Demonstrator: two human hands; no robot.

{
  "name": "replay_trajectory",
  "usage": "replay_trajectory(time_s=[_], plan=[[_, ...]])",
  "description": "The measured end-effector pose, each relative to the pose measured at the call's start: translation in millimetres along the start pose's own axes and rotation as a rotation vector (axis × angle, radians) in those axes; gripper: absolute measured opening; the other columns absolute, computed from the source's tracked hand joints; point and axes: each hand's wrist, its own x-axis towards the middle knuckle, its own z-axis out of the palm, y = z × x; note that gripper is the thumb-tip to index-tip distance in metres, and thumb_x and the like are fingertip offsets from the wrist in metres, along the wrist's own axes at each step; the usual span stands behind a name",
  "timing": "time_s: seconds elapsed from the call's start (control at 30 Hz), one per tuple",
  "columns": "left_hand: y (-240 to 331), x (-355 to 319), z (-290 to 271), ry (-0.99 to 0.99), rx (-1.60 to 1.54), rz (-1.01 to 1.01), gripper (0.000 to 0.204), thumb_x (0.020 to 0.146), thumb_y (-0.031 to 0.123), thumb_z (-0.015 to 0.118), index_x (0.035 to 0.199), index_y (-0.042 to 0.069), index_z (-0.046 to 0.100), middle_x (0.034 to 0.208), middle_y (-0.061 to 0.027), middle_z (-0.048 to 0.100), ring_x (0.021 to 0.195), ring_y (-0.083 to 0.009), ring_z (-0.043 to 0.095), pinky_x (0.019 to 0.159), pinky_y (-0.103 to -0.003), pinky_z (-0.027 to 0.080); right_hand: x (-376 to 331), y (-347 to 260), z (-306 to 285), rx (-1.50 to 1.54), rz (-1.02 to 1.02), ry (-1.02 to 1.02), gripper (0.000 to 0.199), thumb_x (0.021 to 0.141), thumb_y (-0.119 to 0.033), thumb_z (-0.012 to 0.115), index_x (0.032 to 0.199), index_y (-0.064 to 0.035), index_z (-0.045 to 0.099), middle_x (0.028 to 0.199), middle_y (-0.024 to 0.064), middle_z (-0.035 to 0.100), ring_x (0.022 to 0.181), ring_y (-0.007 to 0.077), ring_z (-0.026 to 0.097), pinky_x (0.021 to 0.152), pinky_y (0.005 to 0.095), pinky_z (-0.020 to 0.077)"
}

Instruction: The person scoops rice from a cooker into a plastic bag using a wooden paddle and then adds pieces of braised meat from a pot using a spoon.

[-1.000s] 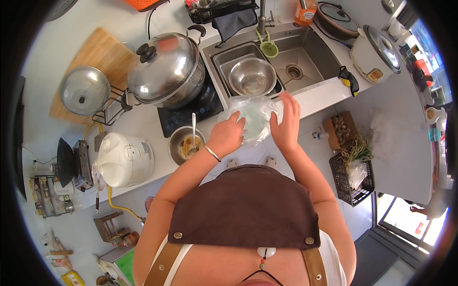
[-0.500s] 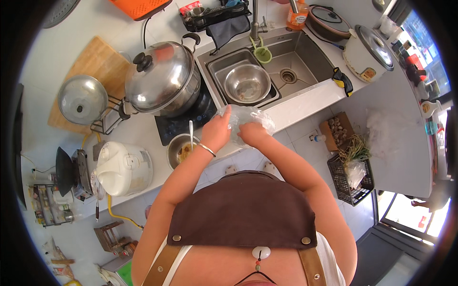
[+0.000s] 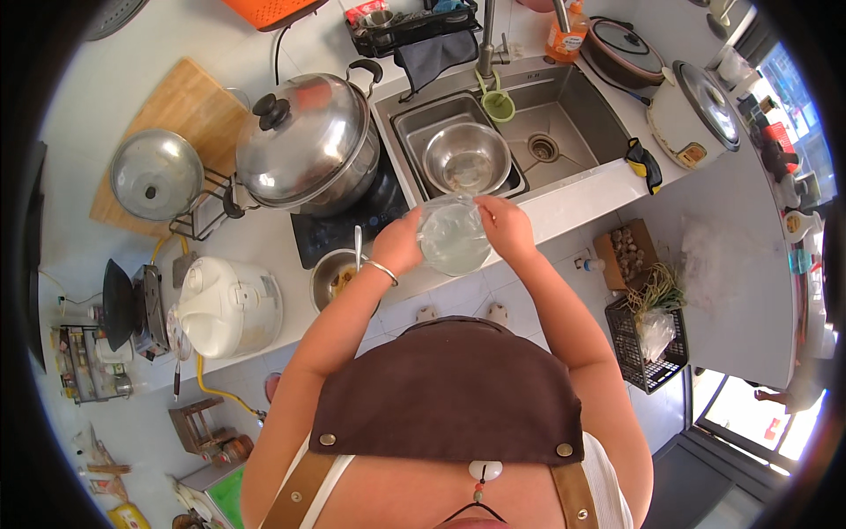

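A clear plastic bag [image 3: 454, 240] is held between my two hands in front of the sink's near edge, its mouth spread apart. My left hand [image 3: 398, 243] grips the bag's left side, and my right hand [image 3: 508, 227] pinches its upper right rim. Just beyond the bag, a steel bowl [image 3: 466, 157] sits in the sink's left basin. To the left of my left wrist stands a metal bowl [image 3: 319, 284] with yellowish-brown food and a spoon [image 3: 358, 245] leaning in it.
At the left, a large lidded steel pot [image 3: 304, 145] stands on a black induction cooker [image 3: 339, 231]. A white electric water pot [image 3: 231, 309] is nearer me. A rice cooker [image 3: 692, 119] stands right of the sink [image 3: 582, 115]. On the floor is a black crate [image 3: 648, 348].
My right hand has moved up and to the right, pulling the bag wider. The crumpled bag now looks opened out. The view has shifted slightly.
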Motion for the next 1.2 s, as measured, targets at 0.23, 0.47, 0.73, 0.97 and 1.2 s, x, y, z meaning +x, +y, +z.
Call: replay_trajectory(time_s=[0.23, 0.47, 0.73, 0.97, 1.2], plan=[[-48.4, 37.7, 50.4, -0.055, -0.297, 0.012, 0.063, 0.067, 0.002, 0.057, 0.129, -0.001, 0.046, 0.097, -0.0203, 0.065, 0.084, -0.0304, 0.065, 0.070, -0.038, 0.050, 10.4, 48.5, 25.5, 0.096, 0.274, -0.290, 0.030, 0.084, -0.004, 0.046, 0.108, -0.0035, 0.063, 0.104, 0.0159, 0.065, 0.097, 0.0328, 0.061, 0.087, 0.0368, 0.0466], [-45.5, 0.6, 62.7, -0.194, -0.807, -0.328, 0.056, 0.067, 0.008, 0.063, 0.121, -0.005, 0.052, 0.095, -0.0163, 0.065, 0.083, -0.0224, 0.064, 0.071, -0.032, 0.050, -47.1, 74.7, 22.7, 0.268, 0.283, -0.112, 0.039, 0.075, 0.004, 0.049, 0.113, -0.0025, 0.061, 0.107, 0.0154, 0.064, 0.100, 0.0342, 0.058, 0.091, 0.0400, 0.0455], [-14.5, -39.0, 81.2, 0.115, -0.606, -0.048, 0.058, 0.068, 0.021, 0.073, 0.116, -0.002, 0.053, 0.097, -0.0144, 0.066, 0.088, -0.0236, 0.064, 0.078, -0.033, 0.049, -74.4, 18.2, -5.0, -0.107, -0.284, 0.092, 0.015, 0.065, -0.003, 0.067, 0.078, -0.0087, 0.063, 0.107, 0.0071, 0.061, 0.100, 0.0287, 0.056, 0.077, 0.0401, 0.0453], [-44.7, -42.0, 105.8, 0.103, -0.843, -0.212, 0.040, 0.073, 0.015, 0.069, 0.109, 0.000, 0.059, 0.089, -0.0058, 0.063, 0.080, -0.0153, 0.059, 0.075, -0.028, 0.048, -105.1, 47.5, 15.1, -0.078, -0.142, 0.059, 0.013, 0.070, 0.001, 0.061, 0.081, -0.0058, 0.063, 0.093, 0.0080, 0.063, 0.082, 0.0283, 0.059, 0.068, 0.0370, 0.0470], [-1.2, -50.5, 20.2, 0.205, -1.800, -0.142, 0.026, 0.091, 0.016, 0.051, 0.108, -0.003, 0.059, 0.099, -0.0106, 0.063, 0.091, -0.0191, 0.059, 0.085, -0.031, 0.045, -95.5, 19.4, -6.8, 0.306, 0.317, 0.239, 0.014, 0.082, 0.003, 0.054, 0.091, -0.0014, 0.065, 0.086, 0.0091, 0.065, 0.071, 0.0166, 0.060, 0.064, 0.0263, 0.0481]])
